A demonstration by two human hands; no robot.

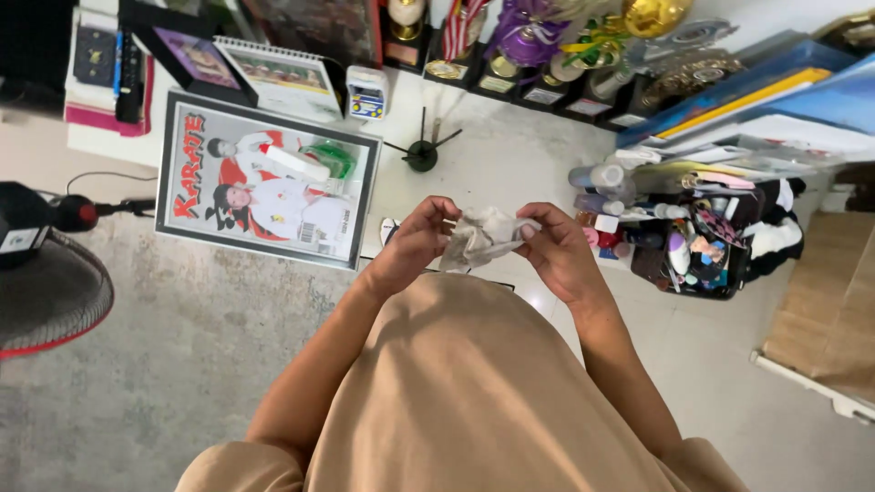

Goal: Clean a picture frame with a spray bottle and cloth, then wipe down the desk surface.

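Above the white table (510, 173), we see both hands raised together in front of the tan shirt (474, 383), pinching a crumpled pale cloth (481, 237) between them. The left hand (415, 241) grips its left edge, the right hand (556, 251) its right edge, fingers closed on it. A framed poster (264, 182) lies to the left, a black organizer (693, 246) to the right, trophies (538, 46) beyond, and a fan (46, 282) stands far left.
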